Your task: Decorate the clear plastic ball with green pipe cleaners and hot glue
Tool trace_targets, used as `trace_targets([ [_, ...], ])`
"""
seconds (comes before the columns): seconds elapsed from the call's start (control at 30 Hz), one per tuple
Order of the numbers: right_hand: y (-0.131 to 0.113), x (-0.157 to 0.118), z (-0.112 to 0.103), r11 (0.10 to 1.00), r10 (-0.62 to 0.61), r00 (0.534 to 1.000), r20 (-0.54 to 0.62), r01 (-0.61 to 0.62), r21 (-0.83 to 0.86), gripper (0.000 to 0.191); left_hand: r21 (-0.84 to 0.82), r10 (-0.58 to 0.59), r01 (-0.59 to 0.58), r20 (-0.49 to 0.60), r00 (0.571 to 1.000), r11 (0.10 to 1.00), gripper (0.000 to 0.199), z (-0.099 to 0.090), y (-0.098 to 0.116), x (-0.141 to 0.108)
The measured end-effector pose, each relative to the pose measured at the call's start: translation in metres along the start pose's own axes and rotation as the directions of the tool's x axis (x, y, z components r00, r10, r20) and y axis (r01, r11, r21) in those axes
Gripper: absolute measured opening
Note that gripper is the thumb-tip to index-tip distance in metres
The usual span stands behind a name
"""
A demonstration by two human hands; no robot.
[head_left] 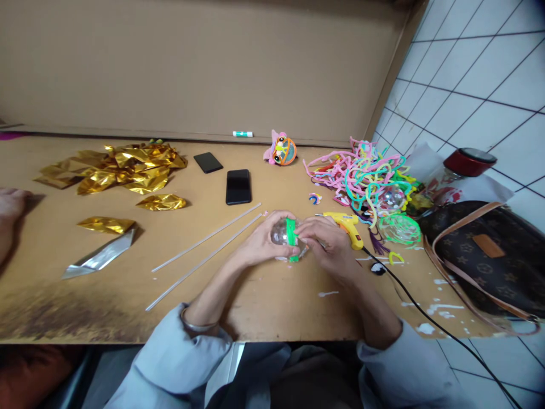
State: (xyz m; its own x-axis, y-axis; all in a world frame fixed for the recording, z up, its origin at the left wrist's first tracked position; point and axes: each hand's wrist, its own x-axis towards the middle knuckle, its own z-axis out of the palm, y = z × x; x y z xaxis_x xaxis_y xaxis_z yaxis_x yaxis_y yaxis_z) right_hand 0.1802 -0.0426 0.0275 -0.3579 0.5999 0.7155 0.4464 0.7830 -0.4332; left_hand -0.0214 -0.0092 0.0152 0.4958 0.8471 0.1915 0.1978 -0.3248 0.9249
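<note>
A clear plastic ball (279, 233) with a bright green strip (291, 227) around its middle is held just above the table. My left hand (266, 238) is wrapped round its left side, thumb across the front. The fingers of my right hand (326, 241) are pinched together against the ball, at the strip's right edge. Just past my right hand lies a yellow hot glue gun (349, 226), its black cord running to the lower right. A small rainbow piece (315, 198) rests beyond it.
Glue sticks (204, 261), phones (238, 186) and gold foil (136, 165) lie to the left. A decorated ball (284, 150) stands at the back. Tangled pipe cleaners (340, 176), a red-lidded jar (468, 162) and a brown bag (489, 244) crowd the right. Another person's hand (12, 210) is far left.
</note>
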Motion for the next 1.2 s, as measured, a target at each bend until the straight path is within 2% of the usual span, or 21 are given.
trace_targets([
  [0.2, 0.0007, -0.0008, 0.0000, 0.999, 0.029, 0.999, 0.014, -0.028, -0.016, 0.013, 0.001, 0.006, -0.006, 0.000, 1.000, 1.000, 0.065, 0.0002, -0.0011, 0.0002],
  [0.37, 0.0007, -0.0004, 0.0002, 0.999, 0.027, 0.999, 0.016, -0.027, -0.018, 0.016, -0.058, -0.037, 0.038, 0.020, 0.999, 0.998, 0.071, 0.0003, -0.0026, -0.0013],
  [0.63, 0.0011, -0.0001, -0.0004, 1.000, 0.001, 1.000, 0.009, -0.001, -0.015, 0.014, 0.002, 0.015, -0.015, 0.005, 1.000, 1.000, 0.066, -0.0003, -0.0039, 0.0000],
  [1.2, -0.0002, 0.0006, 0.0005, 0.999, 0.030, 0.999, 0.045, -0.030, 0.019, 0.013, -0.044, -0.044, 0.044, 0.003, 0.999, 0.998, 0.070, 0.0009, -0.0012, -0.0014],
])
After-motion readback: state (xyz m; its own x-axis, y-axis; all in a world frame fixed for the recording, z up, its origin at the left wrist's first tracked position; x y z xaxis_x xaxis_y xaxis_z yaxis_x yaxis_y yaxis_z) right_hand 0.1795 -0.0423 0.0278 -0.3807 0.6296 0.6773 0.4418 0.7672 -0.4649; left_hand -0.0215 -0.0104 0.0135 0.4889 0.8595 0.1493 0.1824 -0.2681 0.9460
